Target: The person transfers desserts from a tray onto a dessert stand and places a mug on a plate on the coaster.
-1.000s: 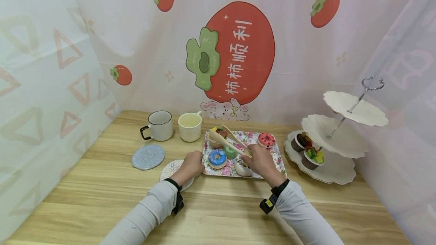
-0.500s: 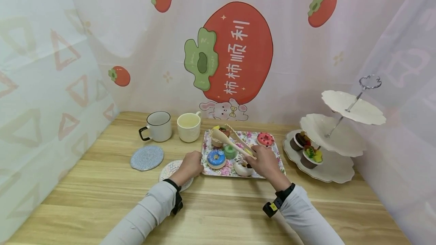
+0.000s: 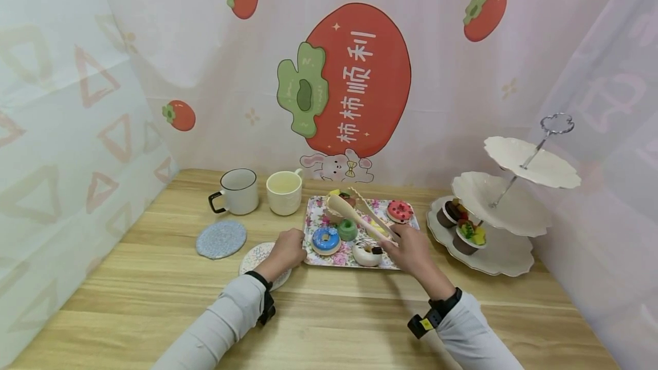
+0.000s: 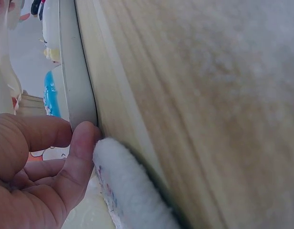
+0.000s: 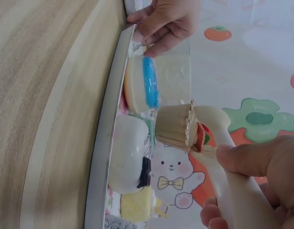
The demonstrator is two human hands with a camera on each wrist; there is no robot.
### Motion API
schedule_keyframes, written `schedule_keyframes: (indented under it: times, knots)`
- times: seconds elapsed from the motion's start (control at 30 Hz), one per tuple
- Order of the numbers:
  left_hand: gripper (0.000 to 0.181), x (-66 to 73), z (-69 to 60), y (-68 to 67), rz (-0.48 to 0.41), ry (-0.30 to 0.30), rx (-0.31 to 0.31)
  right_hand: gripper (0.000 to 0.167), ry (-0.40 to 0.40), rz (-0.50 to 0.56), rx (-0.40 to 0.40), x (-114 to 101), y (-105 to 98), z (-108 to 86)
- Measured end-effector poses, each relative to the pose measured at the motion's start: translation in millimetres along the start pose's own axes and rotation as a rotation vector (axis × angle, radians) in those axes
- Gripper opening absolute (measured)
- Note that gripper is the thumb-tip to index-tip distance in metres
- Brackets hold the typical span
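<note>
My right hand grips beige tongs over the floral tray. In the right wrist view, the tongs' tips clasp a cupcake with red and green topping, lifted above the tray and tipped sideways in that view. In the head view the tongs partly cover it. My left hand pinches the tray's left edge between thumb and fingers. On the tray lie a blue donut, a white donut, a red donut, a green ring-shaped sweet and a yellow piece.
A three-tier stand on the right bears two dark cupcakes on its bottom plate. Two mugs stand at the back left. A blue-grey coaster lies before them, and a white coaster lies under my left forearm.
My right hand has moved right and a little nearer, carrying the tongs with the cupcake up off the tray's left back corner. My left hand stays at the tray's edge.
</note>
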State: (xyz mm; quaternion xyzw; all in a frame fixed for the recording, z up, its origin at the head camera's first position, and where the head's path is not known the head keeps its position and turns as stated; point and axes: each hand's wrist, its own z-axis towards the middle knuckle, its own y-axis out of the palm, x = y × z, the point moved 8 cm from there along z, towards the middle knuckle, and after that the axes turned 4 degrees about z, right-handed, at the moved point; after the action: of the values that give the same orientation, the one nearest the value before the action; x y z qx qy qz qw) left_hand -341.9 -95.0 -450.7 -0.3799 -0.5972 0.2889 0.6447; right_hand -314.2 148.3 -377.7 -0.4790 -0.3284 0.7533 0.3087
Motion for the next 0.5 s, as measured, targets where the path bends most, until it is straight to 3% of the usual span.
schedule_keyframes:
  times: [0.2,0.5]
  knots:
    - [0.03,-0.7,0.2,-0.1,0.01,-0.016,0.0,0.042,0.004,-0.017,0.025,6,-11,-7.9]
    - [0.022,-2.0,-0.1,0.0,0.006,-0.037,-0.009,0.043,0.033,-0.018,0.012,14,-27,-19.5]
